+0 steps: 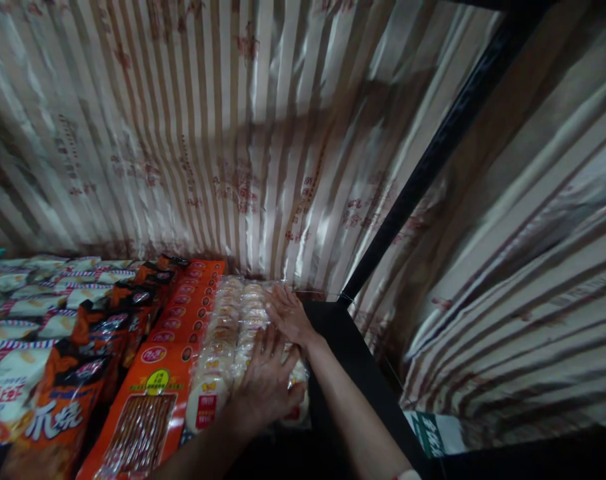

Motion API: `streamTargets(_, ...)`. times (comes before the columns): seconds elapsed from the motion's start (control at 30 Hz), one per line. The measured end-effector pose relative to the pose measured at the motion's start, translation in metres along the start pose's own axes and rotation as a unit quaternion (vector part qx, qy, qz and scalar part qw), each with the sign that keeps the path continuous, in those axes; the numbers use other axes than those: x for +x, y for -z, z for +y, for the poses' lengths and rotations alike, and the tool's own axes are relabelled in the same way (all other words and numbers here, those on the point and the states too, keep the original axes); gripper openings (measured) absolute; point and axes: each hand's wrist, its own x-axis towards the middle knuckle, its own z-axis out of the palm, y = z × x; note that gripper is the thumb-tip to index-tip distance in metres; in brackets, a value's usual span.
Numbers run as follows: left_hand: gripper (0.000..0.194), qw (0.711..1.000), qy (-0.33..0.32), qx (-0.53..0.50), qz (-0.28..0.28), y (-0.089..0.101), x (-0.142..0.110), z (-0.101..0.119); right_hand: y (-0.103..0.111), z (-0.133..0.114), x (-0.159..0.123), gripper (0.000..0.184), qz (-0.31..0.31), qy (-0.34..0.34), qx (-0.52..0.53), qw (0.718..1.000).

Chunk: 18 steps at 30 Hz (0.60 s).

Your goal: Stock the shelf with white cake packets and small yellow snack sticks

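Observation:
Rows of clear packs of round, pale cracker-like snacks (210,373) lie lined up at the right end of the display. My left hand (265,373) lies flat across the nearer packs, its fingers spread and pointing away from me. Farther back, my right hand (289,312) rests on the right-hand row with its fingers apart. Both hands are open, touching the wrapping from above, and they hide part of the packs beneath. Just left of them stands a row of orange packets (147,393) with thin brown sticks showing through a window.
Orange-and-black snack bags (65,410) and white snack bags (20,390) fill the left side. A black shelf surface (343,353) lies to the right, where a black post (423,180) slants upward. Striped printed sheeting (223,133) hangs behind. A white-and-green packet (435,433) sits low at right.

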Motion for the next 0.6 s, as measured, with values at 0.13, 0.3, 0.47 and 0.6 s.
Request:
streamTargets(0.13,0.055,1.000,-0.006,-0.005,-0.003,0.004,-0.001,0.002,-0.011,0.006,0.004,0.057,-0.022,-0.018,-0.055,0.998)
streamTargets(0.3,0.056,1.000,0.004,-0.001,0.001,0.001,-0.002,0.001,-0.016,0.010,0.004,0.057,-0.027,-0.021,-0.071,0.997)
streamTargets(0.47,0.062,1.000,0.016,-0.010,0.011,-0.004,-0.003,0.001,-0.007,0.008,0.004,0.056,0.008,0.001,-0.032,0.999)
streamTargets(0.6,0.070,0.999,0.024,-0.020,0.009,-0.003,-0.002,0.002,0.006,0.003,0.005,0.055,0.052,0.043,0.057,0.996)
